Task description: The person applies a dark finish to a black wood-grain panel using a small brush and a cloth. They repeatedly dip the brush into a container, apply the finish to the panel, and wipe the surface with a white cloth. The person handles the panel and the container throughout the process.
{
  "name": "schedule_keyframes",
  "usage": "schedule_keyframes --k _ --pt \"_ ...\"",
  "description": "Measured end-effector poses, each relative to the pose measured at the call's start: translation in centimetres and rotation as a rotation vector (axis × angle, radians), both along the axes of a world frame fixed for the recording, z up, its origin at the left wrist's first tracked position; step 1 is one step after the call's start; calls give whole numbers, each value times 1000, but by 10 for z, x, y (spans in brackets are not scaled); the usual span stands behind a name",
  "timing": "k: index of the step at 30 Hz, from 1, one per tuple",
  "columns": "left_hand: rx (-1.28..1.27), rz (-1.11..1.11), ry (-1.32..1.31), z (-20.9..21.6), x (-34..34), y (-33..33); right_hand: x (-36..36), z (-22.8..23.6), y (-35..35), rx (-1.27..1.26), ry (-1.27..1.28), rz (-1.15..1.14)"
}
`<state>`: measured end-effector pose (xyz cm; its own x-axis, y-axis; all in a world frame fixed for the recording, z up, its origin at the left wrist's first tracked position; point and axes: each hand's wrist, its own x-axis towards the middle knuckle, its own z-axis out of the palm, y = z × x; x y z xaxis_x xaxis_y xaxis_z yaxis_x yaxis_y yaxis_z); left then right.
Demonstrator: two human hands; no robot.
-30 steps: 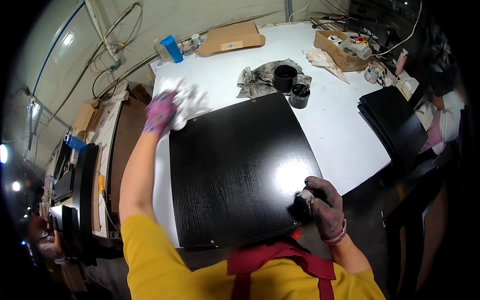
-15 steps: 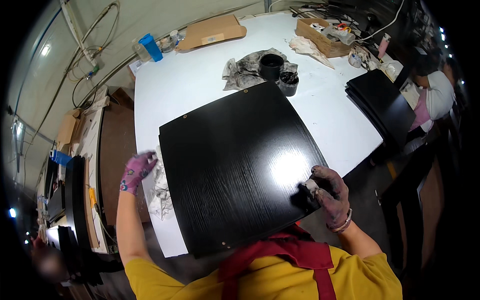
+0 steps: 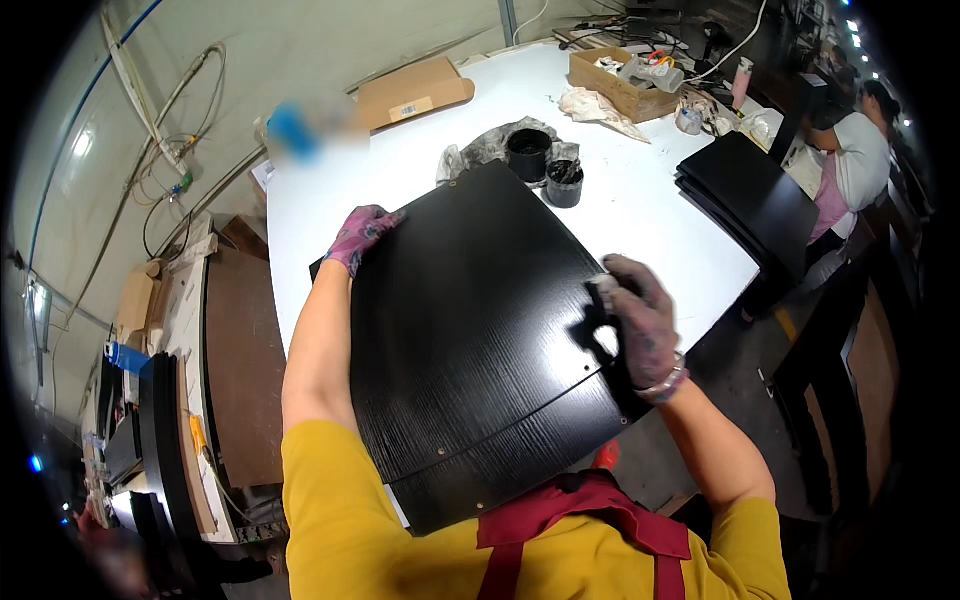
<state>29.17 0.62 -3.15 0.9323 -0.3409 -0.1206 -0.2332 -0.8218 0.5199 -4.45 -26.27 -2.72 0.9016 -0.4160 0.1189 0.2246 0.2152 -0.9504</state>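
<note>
A black wood-grain panel (image 3: 465,310) lies in front of me on top of another black panel (image 3: 520,455), whose near edge sticks out below it. My left hand (image 3: 360,240), in a patterned pink-purple glove, grips the top panel's far left edge. In my right hand (image 3: 648,325), gloved and stained dark, a small whitish cloth pad (image 3: 603,288) is pinched between thumb and fingers. That hand hovers at the right edge of the panels; whether the pad touches the surface I cannot tell.
Beyond the panels stand a black tub (image 3: 528,155) and a smaller dark-stained cup (image 3: 565,185) by a crumpled stained sheet (image 3: 490,145). A flat cardboard box (image 3: 415,95) and an open carton (image 3: 625,90) sit at the back. Stacked black panels (image 3: 745,195) lie right, near another person (image 3: 860,165).
My left hand has moved from beside the stack to the top panel's far left edge. The top panel has shifted away, baring the one beneath. My right hand has moved slightly up with the pad.
</note>
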Motion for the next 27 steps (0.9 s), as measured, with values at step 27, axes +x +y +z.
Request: schedule_keyframes --k 27 --pt "765 -370 -774 66 -497 -58 -29 7 -185 556 -211 397"
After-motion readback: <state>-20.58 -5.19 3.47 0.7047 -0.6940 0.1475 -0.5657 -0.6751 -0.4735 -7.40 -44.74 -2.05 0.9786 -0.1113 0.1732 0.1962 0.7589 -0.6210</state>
